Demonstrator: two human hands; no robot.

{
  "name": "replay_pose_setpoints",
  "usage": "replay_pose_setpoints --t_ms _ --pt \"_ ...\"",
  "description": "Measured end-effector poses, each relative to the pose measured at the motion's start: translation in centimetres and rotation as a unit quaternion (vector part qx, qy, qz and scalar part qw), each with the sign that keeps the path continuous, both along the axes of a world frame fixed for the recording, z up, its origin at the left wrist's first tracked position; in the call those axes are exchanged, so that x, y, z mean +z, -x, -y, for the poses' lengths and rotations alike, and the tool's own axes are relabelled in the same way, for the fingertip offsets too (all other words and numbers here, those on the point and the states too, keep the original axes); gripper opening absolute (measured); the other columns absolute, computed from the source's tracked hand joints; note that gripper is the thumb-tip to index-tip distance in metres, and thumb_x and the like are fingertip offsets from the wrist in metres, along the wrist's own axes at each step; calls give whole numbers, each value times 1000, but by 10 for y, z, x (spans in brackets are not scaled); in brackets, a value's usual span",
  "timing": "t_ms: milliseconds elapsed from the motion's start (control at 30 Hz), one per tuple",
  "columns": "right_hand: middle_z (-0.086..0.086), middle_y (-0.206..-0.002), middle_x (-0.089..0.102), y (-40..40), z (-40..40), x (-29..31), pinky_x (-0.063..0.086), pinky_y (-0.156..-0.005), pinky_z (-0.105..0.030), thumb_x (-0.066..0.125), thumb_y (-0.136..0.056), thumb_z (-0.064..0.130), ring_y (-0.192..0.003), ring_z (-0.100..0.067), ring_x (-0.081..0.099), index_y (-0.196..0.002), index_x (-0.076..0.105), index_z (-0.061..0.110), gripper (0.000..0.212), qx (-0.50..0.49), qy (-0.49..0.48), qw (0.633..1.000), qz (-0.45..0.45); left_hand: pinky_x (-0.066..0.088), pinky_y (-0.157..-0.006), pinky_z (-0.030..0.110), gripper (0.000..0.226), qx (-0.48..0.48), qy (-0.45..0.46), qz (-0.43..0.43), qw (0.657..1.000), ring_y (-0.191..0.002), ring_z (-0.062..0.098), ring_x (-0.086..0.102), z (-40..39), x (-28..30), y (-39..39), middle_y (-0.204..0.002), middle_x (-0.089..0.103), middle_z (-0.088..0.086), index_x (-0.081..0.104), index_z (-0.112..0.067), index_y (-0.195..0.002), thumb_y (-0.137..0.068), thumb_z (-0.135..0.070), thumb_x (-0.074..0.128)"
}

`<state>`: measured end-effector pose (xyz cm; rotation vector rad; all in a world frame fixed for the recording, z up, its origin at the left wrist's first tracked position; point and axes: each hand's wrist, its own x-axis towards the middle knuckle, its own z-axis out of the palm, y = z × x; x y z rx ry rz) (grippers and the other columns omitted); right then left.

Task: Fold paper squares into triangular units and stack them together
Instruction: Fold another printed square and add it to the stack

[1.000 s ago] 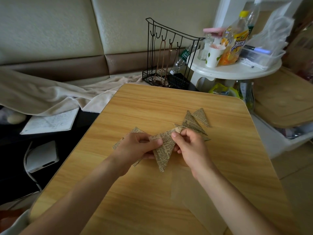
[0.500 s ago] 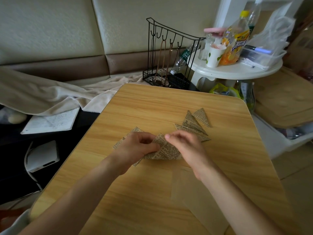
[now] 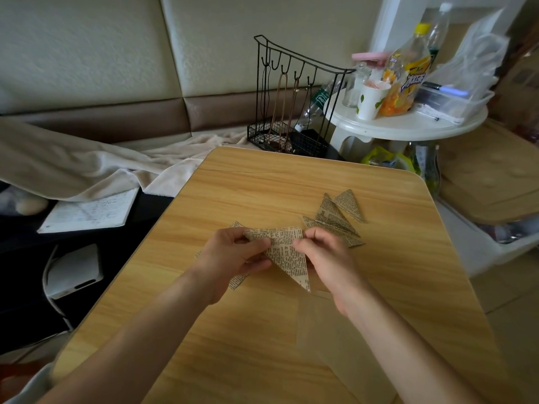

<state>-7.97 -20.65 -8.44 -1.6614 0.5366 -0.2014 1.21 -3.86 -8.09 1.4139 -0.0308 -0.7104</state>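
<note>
Both hands pinching folded triangle

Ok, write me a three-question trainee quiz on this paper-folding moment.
1. True or false: both hands pinch the newsprint triangle above the wooden table.
2. Where do the finished folded units lie? A) beyond the right hand B) on the white round side table C) under the notebook
3. Fill in: the triangle's long point aims ____ the person.

Key: 1 true, the left hand and the right hand grip its upper edge. 2 A. 3 toward.
</note>
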Motion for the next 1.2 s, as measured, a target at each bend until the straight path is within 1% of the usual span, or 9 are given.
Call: replay_pose_setpoints --t_ms 67,133,267,400,500,667,833,1000,1200 --pt "-13 -82 69 0 1 2 44 -62 -13 73 -94 25 -71 -6 59 -89 72 14 12 4 -10 1000 5 62 -73 27 26 -26 -18 12 999 -89 26 74 -1 2 -1 -101 74 22 72 8 -105 -84 -5 80" --pt "-8 -90 75 1 1 2 46 -62 -8 74 -94 22 -73 -1 63 -92 74 18 5 1 -9 1000 9 62 -74 28 28 -51 -26 19 998 -91 27 74 -2 3 0 -101 76 22 72 8 -106 -83 -6 81" --pt "-3 -83 69 0 2 -1 45 -61 -14 73 -93 16 -74 -8 59 -92 74 17 2 -6 -3 1000 11 62 -70 28 30 -3 -14 -5 1000 -81 24 73 -1 3 0 -90 71 19 66 17 -106 -89 -6 76" --pt "-3 -80 64 1 3 -1 45 -59 -16 72 -94 14 -73 -9 57 -93 74 16 3 4 -7 1000 13 62 -67 27 18 34 0 -15 999 -77 22 71 -1 4 -1 -89 70 17 69 11 -103 -92 -4 72" --pt "-6 -79 60 1 3 -2 43 -58 -15 72 -95 11 -73 -12 55 -94 73 16 5 17 -2 1000 25 63 -68 27 12 42 0 -9 999 -82 25 71 -1 4 -1 -93 70 19 71 7 -100 -92 -3 72" --pt "-13 -85 69 1 5 -2 49 -64 -13 75 -93 15 -76 -15 63 -96 76 26 11 37 11 998 47 62 -68 27 8 35 -2 0 999 -82 23 72 -1 4 -1 -93 72 19 74 3 -96 -89 -2 75" --pt "-1 -90 76 -1 1 -6 55 -76 -20 79 -90 14 -87 -14 71 -91 78 25 11 45 51 995 69 61 -70 25 10 -24 8 -1 1000 -82 22 74 2 4 7 -94 76 20 77 3 -96 -88 -4 76" --pt "-7 -88 75 -2 1 -8 52 -73 -23 77 -91 9 -78 -11 66 -89 77 19 10 27 60 995 73 62 -72 27 20 1 20 -32 999 -85 24 76 3 3 8 -96 75 24 72 11 -103 -88 -2 75" --pt "13 -80 70 -2 -1 -11 49 -72 -18 77 -90 11 -80 -5 64 -90 76 22 11 45 130 986 91 63 -71 29 14 9 8 -32 999 -80 23 74 6 2 11 -87 74 20 74 9 -97 -88 -1 75"
